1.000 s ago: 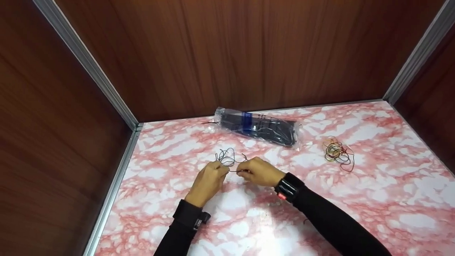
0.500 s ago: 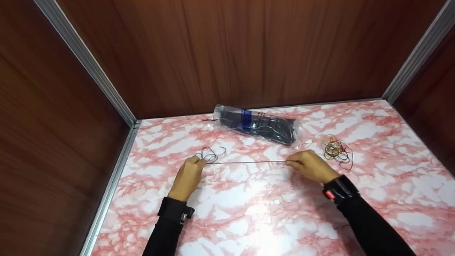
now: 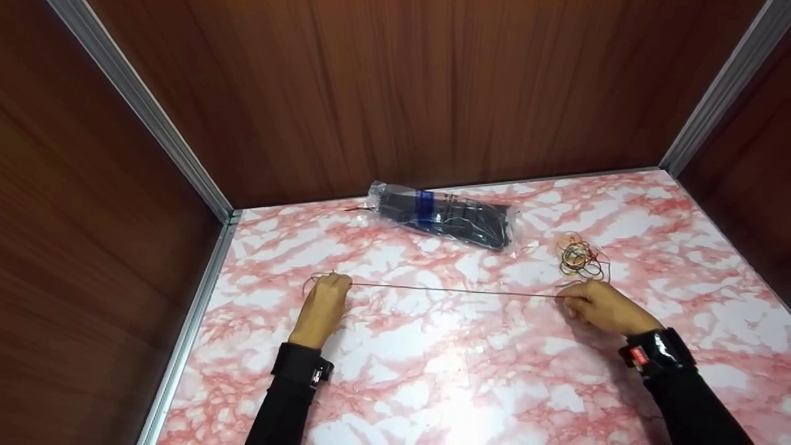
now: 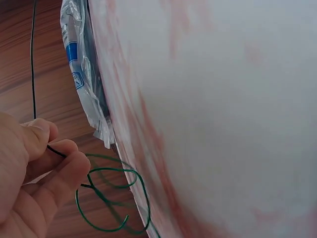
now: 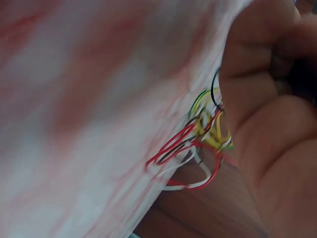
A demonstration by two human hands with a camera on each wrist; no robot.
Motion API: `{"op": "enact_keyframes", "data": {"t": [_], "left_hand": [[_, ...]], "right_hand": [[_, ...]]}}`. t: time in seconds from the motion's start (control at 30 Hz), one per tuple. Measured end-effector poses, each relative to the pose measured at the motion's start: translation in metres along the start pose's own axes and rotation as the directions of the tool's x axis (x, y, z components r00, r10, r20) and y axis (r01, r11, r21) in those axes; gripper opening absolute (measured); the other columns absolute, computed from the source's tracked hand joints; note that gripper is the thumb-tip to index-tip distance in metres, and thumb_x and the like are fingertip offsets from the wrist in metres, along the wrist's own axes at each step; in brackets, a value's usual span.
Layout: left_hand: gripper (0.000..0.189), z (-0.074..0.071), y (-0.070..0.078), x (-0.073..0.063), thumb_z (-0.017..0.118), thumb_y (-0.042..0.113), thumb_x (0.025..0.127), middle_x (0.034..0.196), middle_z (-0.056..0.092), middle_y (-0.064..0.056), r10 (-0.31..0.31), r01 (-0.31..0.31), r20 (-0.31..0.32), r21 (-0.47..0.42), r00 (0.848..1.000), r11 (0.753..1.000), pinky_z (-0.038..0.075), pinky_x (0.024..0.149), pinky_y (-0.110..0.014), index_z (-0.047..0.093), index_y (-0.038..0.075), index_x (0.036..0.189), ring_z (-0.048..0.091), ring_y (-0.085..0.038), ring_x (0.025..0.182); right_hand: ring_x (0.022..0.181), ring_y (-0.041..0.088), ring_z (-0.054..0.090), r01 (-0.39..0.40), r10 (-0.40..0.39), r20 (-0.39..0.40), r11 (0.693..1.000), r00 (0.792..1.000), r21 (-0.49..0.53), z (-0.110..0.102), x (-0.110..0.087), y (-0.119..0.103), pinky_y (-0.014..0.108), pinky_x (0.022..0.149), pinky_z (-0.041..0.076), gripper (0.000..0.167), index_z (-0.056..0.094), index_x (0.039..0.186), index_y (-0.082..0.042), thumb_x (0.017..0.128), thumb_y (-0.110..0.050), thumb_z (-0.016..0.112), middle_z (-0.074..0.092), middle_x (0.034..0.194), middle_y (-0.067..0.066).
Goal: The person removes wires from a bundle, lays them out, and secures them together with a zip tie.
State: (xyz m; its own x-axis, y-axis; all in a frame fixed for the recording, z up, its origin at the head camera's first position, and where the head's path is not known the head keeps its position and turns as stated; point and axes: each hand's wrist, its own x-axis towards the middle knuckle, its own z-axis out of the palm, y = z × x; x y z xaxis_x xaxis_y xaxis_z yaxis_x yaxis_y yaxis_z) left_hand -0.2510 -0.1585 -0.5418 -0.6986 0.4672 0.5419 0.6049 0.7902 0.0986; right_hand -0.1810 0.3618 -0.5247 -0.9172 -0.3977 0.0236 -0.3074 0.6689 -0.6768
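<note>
Green wire [image 3: 457, 290] is being held straight over the marbled tabletop [image 3: 401, 395], apparently for straightening, being pinched by left hand [image 3: 324, 309] and right hand [image 3: 609, 309], with unwinding of the left-side loops [image 4: 105, 169] seemingly being required next.

The left hand [image 3: 324, 307] and the right hand [image 3: 609, 307] are well apart, each with its fingers [image 4: 68, 174] bent for pinching.

Nothing can be read: dark print [image 3: 452, 198] on the plastic bag [image 3: 466, 224] is too small, and the red label [image 3: 639, 355] on the right wristband [image 3: 670, 351] is blurred.
</note>
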Motion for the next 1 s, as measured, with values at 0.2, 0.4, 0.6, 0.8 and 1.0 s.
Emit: {"op": "enact_keyframes", "data": {"t": [0.2, 0.4, 0.6, 0.8, 1.0], "left_hand": [[0.013, -0.005, -0.005, -0.005, 0.062, -0.007, 0.088, 0.082, 0.062, -0.01, 0.023, -0.025, 0.042, 0.051, 0.999, 0.998, 0.051, 0.07, -0.034, 0.056, 0.005, 0.086, 0.061, -0.028, 0.077], [0.031, -0.023, -0.01, -0.019, 0.07, -0.021, 0.069, 0.082, 0.062, -0.007, 0.02, -0.019, 0.125, -0.012, 0.992, 1.0, 0.052, 0.07, -0.032, 0.062, 0.005, 0.085, 0.062, -0.024, 0.08], [0.024, -0.038, -0.009, -0.031, 0.068, -0.014, 0.077, 0.073, 0.055, -0.001, 0.009, -0.007, 0.186, -0.007, 0.983, 1.0, 0.051, 0.057, -0.032, 0.065, 0.007, 0.067, 0.061, -0.019, 0.069], [0.022, -0.041, -0.005, -0.036, 0.072, -0.006, 0.077, 0.068, 0.052, 0.001, -0.038, 0.039, 0.263, 0.003, 0.964, 0.999, 0.05, 0.056, -0.034, 0.067, 0.01, 0.064, 0.06, -0.019, 0.066], [0.024, -0.046, 0.002, -0.047, 0.07, -0.005, 0.079, 0.066, 0.051, 0.004, -0.056, 0.076, 0.32, -0.048, 0.946, 0.996, 0.047, 0.057, -0.029, 0.064, 0.012, 0.064, 0.058, -0.014, 0.066]], "right_hand": [[0.053, 0.017, 0.055, -0.098, 0.099, -0.009, 0.993, 0.995, 0.069, -0.004, -0.016, 0.01, 0.028, 0.047, 0.047, 0.011, 0.063, 0.099, -0.006, 0.098, -0.003, 0.052, 0.063, 0.075, 0.007], [0.053, 0.02, 0.056, -0.238, 0.241, -0.026, 0.969, 0.97, 0.071, -0.007, -0.031, 0.019, 0.031, 0.046, 0.048, 0.006, 0.056, 0.091, -0.008, 0.095, -0.008, 0.06, 0.06, 0.073, 0.008], [0.065, 0.01, 0.055, -0.119, 0.103, -0.115, 0.984, 0.988, -0.135, -0.003, -0.026, 0.018, 0.027, 0.057, 0.046, 0.016, 0.065, 0.079, -0.019, 0.083, -0.005, 0.073, 0.059, 0.074, -0.006], [0.073, 0.008, 0.054, -0.032, 0.014, -0.072, 0.967, 0.997, -0.254, -0.001, -0.021, 0.009, 0.03, 0.067, 0.045, 0.021, 0.067, 0.079, -0.019, 0.079, 0.001, 0.073, 0.062, 0.076, -0.011], [0.068, 0.005, 0.051, 0.034, -0.042, -0.025, 0.962, 0.999, -0.272, 0.003, -0.026, -0.005, 0.027, 0.061, 0.044, 0.024, 0.065, 0.077, -0.022, 0.077, 0.0, 0.074, 0.059, 0.073, -0.012]]}}
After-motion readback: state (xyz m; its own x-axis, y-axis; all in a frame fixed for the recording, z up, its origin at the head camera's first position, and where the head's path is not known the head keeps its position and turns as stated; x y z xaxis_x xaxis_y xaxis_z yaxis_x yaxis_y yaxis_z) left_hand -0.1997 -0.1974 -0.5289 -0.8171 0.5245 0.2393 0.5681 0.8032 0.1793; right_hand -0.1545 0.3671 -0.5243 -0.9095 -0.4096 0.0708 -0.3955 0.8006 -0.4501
